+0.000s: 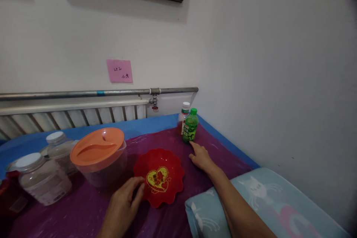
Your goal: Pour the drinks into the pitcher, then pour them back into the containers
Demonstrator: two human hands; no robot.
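A red scalloped plate [174, 163] with a yellow heart design lies on the purple covering. My left hand [124, 202] is at its left rim, thumb and fingers slightly apart with nothing between them; whether it touches the rim I cannot tell. Farther back stands an upright green bottle [190, 126] with a green cap. My right hand [202, 157] reaches toward it, index finger stretched out to the bottle's base and thumb apart, holding nothing. Just behind the green bottle is a white-capped bottle [185, 108], partly hidden.
Left of the plate stands a clear bowl with an orange lid [97, 147]. Two white-lidded jars [44, 184] are farther left. A folded light-blue cat-print cloth [259, 193] lies under my right arm. Behind the table run a radiator [75, 117] and a pipe [119, 93]; a wall bounds the right.
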